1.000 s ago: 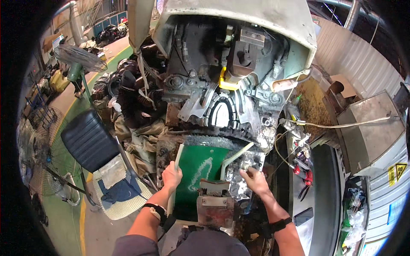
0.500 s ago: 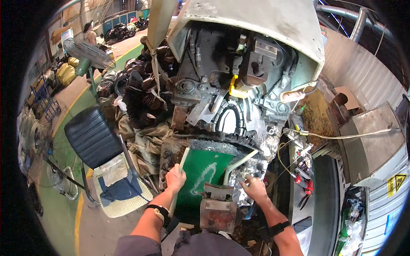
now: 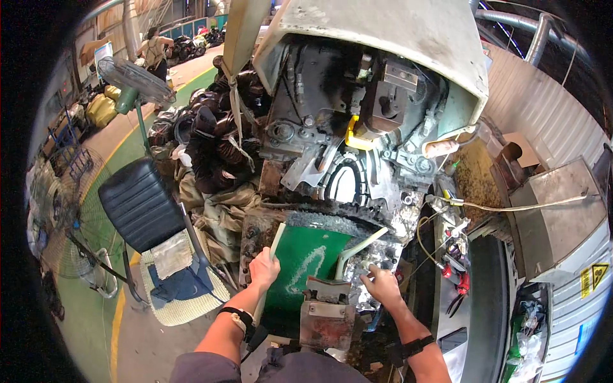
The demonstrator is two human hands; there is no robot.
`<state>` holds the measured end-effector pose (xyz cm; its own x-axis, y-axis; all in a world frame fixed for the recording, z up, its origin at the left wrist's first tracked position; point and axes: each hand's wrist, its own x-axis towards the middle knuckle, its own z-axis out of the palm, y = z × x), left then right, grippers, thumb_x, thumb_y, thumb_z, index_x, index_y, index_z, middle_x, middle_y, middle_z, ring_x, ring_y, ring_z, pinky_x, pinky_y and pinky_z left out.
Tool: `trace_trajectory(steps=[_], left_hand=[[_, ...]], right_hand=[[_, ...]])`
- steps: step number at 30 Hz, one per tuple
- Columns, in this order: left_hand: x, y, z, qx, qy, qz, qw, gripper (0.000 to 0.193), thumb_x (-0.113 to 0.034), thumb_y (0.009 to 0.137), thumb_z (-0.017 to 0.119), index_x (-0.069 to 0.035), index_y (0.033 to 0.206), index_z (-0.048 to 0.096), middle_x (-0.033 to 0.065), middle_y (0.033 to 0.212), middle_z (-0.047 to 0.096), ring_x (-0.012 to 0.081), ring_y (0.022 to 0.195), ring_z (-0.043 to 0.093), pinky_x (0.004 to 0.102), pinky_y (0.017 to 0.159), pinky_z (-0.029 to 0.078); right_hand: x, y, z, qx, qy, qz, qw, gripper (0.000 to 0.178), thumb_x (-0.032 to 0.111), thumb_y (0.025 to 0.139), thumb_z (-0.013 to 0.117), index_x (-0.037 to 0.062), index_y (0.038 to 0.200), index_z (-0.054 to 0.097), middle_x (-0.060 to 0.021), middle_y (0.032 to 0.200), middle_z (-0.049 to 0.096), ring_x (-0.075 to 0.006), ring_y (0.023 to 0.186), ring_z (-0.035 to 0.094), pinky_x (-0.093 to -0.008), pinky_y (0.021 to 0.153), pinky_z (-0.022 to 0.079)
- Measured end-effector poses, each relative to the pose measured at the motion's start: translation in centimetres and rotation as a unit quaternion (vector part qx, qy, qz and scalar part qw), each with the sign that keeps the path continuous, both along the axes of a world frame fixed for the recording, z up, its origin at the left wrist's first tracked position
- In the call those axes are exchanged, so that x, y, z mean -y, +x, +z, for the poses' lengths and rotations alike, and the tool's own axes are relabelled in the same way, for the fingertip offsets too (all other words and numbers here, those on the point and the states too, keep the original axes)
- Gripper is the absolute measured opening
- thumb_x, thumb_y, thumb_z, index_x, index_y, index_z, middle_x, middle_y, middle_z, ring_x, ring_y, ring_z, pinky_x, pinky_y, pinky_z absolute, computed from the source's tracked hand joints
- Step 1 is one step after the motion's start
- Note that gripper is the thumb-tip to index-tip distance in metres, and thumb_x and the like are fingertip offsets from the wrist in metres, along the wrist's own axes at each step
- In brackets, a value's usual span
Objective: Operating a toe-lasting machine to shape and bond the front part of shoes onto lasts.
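Note:
My left hand (image 3: 264,269) is closed on the pale strip (image 3: 278,240) that edges the left side of a green chute (image 3: 311,252). A whitish loop-shaped mark shows on the green surface. My right hand (image 3: 383,285) hovers beside a bent pale rail (image 3: 363,247), over shiny crumpled metal sheeting. Its fingers are loosely curled, thumb and forefinger apart, and I see nothing between them. Between my hands stands a rusty metal bracket (image 3: 326,319). Beyond the chute, a lit arched opening (image 3: 345,183) sits in the machine, below a yellow hook-shaped part (image 3: 359,135).
A black chair (image 3: 140,204) with cloths on its seat stands left, near a fan (image 3: 137,83). Dark coiled parts (image 3: 223,150) are heaped behind it. Red-handled pliers (image 3: 461,284) lie to the right, beside a dark belt (image 3: 488,306). A person (image 3: 155,51) stands far back.
My right hand has shifted slightly, its thumb and forefinger looking a little further apart. My left hand stays on the strip. The distant person has moved to the right, and the view has shifted a little.

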<state>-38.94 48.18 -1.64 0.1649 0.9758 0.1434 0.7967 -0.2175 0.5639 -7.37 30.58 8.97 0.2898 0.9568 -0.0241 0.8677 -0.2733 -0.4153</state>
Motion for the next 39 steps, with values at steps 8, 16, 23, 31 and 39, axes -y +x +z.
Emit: trace_trajectory(steps=[8,16,23,31,39], left_hand=[[0.07,0.04,0.14,-0.001,0.0,0.004,1.0,0.017,-0.019,0.09,0.062,-0.005,0.097,0.054,0.0226,0.086,0.069,0.0448,0.08,0.068,0.0547,0.072,0.053],[0.05,-0.03,0.11,0.001,0.001,0.004,1.0,0.017,-0.018,0.089,0.063,-0.005,0.096,0.055,0.0226,0.087,0.069,0.0446,0.08,0.068,0.0546,0.072,0.054],[0.01,0.04,0.06,-0.004,-0.003,0.006,1.0,0.017,-0.018,0.089,0.062,-0.005,0.097,0.054,0.0228,0.087,0.069,0.045,0.081,0.068,0.0554,0.073,0.053],[-0.05,-0.05,-0.35,-0.005,0.003,0.005,1.0,0.017,-0.018,0.089,0.062,-0.005,0.096,0.053,0.0227,0.086,0.069,0.0454,0.081,0.067,0.0562,0.072,0.052],[0.04,-0.04,-0.23,0.008,0.0,0.005,1.0,0.018,-0.019,0.089,0.062,-0.005,0.097,0.053,0.0223,0.086,0.069,0.046,0.082,0.067,0.0561,0.073,0.052]], right_hand=[[-0.08,-0.08,0.49,-0.02,-0.008,-0.006,1.0,0.04,0.035,0.091,0.068,0.0135,0.124,0.069,-0.0144,0.087,0.076,-0.038,0.087,0.072,-0.0493,0.081,0.057],[-0.25,0.23,-0.17,-0.048,-0.021,-0.015,0.998,0.04,0.038,0.091,0.067,0.0103,0.12,0.069,-0.0165,0.091,0.076,-0.0408,0.089,0.071,-0.0503,0.085,0.056],[-0.19,0.36,-0.29,-0.04,-0.023,-0.014,0.999,0.042,0.038,0.091,0.068,0.0112,0.123,0.069,-0.0172,0.091,0.076,-0.0411,0.091,0.071,-0.05,0.086,0.056],[-0.19,0.35,-0.09,-0.062,-0.014,-0.013,0.998,0.041,0.034,0.089,0.071,0.0116,0.123,0.07,-0.0192,0.091,0.075,-0.041,0.09,0.071,-0.0491,0.086,0.056],[-0.26,0.19,0.26,-0.068,0.002,-0.009,0.998,0.04,0.032,0.088,0.072,0.0105,0.121,0.07,-0.0202,0.089,0.075,-0.0405,0.087,0.072,-0.0485,0.083,0.057]])
